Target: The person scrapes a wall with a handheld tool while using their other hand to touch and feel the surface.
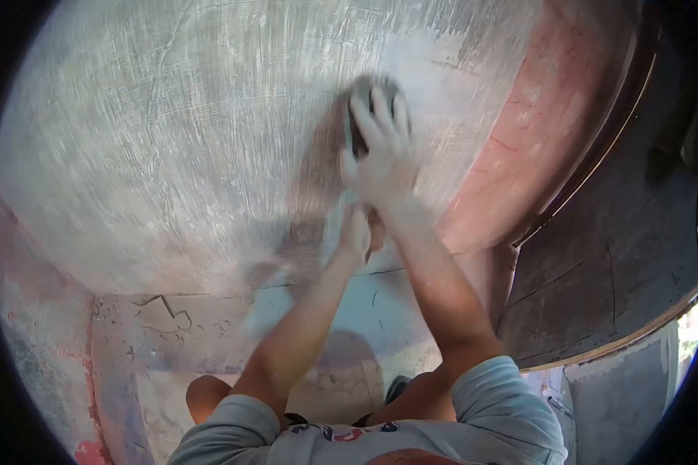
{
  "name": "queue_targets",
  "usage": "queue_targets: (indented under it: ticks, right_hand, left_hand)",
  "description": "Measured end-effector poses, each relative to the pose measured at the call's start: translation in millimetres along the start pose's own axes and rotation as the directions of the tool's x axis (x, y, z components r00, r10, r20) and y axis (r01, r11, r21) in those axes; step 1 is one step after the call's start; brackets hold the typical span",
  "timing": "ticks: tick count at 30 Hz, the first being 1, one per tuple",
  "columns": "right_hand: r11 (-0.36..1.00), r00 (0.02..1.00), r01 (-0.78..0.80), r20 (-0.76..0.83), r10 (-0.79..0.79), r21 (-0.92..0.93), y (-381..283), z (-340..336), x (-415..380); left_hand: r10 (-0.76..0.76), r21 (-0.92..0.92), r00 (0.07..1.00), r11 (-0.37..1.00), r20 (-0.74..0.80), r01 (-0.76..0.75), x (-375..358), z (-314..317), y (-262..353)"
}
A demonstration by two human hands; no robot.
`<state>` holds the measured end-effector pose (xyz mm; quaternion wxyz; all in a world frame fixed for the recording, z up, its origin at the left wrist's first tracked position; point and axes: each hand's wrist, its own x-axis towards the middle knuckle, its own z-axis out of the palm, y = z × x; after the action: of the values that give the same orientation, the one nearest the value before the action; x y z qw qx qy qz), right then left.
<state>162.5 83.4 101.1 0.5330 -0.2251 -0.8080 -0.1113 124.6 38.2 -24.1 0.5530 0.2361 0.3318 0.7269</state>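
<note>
My right hand (pixel 386 159) presses down on a dark, round-ended sanding block (pixel 359 138), its dusty fingers spread over the top. Just below it, my left hand (pixel 357 232) is closed around the lower end of the same tool, beside a pale strip (pixel 331 229) along its left side. Both hands are slightly blurred and coated in whitish dust. Under the block lies a large curved grey surface (pixel 194 147), covered in fine streaks and scratches. The block's underside is hidden against it.
A reddish band (pixel 512 147) borders the grey surface on the right, ending at a dark raised edge (pixel 597 170). Beyond it is a dark panel (pixel 574 279). Below runs a dusty ledge (pixel 202 322) with cracks. My knee (pixel 206 397) is close underneath.
</note>
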Motion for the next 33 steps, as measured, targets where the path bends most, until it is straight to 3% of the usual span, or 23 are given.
queue_targets:
  ticks: [2,3,5,6,8,10,11,13,14,16,18,19,21,22,24,26,27,29,31,33]
  right_hand:
    - [0.998,0.997,-0.040,0.065,0.036,0.053,1.9,21.6,-69.3]
    - [0.992,0.996,-0.054,0.078,0.045,0.117,4.0,29.4,-88.1]
    - [0.996,0.997,-0.029,0.077,0.022,0.087,5.1,27.0,-70.5]
    - [0.998,0.996,-0.021,0.090,0.015,0.063,1.6,21.7,-58.8]
    - [0.996,0.997,0.063,-0.053,-0.060,0.055,-5.4,-3.5,13.1]
    - [0.994,0.985,0.088,-0.156,-0.077,0.062,1.0,-7.9,73.8]
    - [0.996,0.979,0.083,-0.190,-0.074,0.040,3.4,-7.5,90.4]
    - [0.999,0.990,0.042,-0.137,-0.039,0.023,0.8,-10.8,87.7]
    - [1.000,0.996,-0.001,-0.084,0.001,0.007,-2.3,-13.2,80.5]
    - [0.998,0.999,0.035,-0.040,-0.037,-0.043,2.1,2.9,28.8]
    - [1.000,0.996,-0.017,0.084,0.016,0.014,1.4,16.5,-31.1]
    - [0.996,0.985,-0.069,0.161,0.058,0.063,1.6,23.9,-58.6]
    - [0.988,0.983,-0.100,0.167,0.080,0.114,0.6,25.0,-66.3]
    - [0.998,0.991,-0.046,0.125,0.040,0.050,0.4,18.1,-50.0]
    - [0.999,0.999,-0.019,0.027,0.020,-0.036,-5.8,3.4,0.3]
    - [0.994,0.982,0.054,-0.183,-0.037,0.093,4.3,7.1,57.1]
    - [1.000,0.993,-0.027,-0.116,0.028,0.013,-4.5,-9.3,83.0]
    - [1.000,0.994,-0.010,-0.113,0.008,-0.013,-5.5,-11.6,86.4]
    - [0.998,0.988,0.061,-0.138,-0.062,-0.012,0.7,-1.1,66.0]
    - [0.998,0.997,0.067,-0.038,-0.067,0.005,-2.1,9.0,14.1]
  left_hand:
    - [0.115,0.075,0.975,0.992,-0.192,-0.102,-3.7,-44.4,-72.3]
    - [0.120,0.071,0.975,0.992,-0.186,-0.109,-14.1,-49.7,-76.5]
    - [-0.097,0.015,0.992,0.995,-0.086,0.099,-23.1,-58.6,-64.2]
    - [0.271,-0.026,0.905,0.955,-0.327,-0.296,0.2,-24.2,-65.9]
    - [0.166,-0.084,0.960,0.978,-0.226,-0.189,10.6,8.9,-3.6]
    - [0.143,0.112,0.987,0.985,-0.079,-0.134,8.2,49.5,66.0]
    - [0.135,0.110,0.988,0.986,-0.078,-0.126,12.0,50.3,78.3]
    - [0.049,0.058,0.980,0.996,0.195,-0.061,16.9,48.1,95.2]
    - [0.105,0.068,0.993,0.992,0.050,-0.108,17.8,48.9,77.6]
    - [0.115,0.033,0.993,0.993,-0.030,-0.114,9.5,21.9,25.8]
    - [-0.023,0.016,0.989,1.000,-0.147,0.025,-11.3,-13.6,-15.8]
    - [-0.025,0.012,0.988,1.000,-0.150,0.027,-18.5,-29.4,-33.7]
    - [-0.125,-0.010,0.987,0.992,-0.104,0.124,-16.1,-53.7,-56.2]
    - [-0.029,0.033,1.000,0.999,-0.002,0.029,0.3,-59.1,-64.5]
    - [0.072,-0.178,0.953,0.976,-0.294,-0.129,8.7,11.9,-4.8]
    - [0.168,0.190,0.985,0.969,-0.035,-0.159,19.9,32.9,53.5]
    - [0.167,0.192,0.985,0.969,-0.036,-0.158,20.9,36.8,73.4]
    - [0.043,0.101,0.972,0.993,0.230,-0.068,22.9,41.1,100.5]
    - [0.060,0.094,0.983,0.993,0.176,-0.077,23.7,29.6,62.6]
    - [0.107,-0.070,0.966,0.989,-0.234,-0.127,23.4,9.8,4.0]
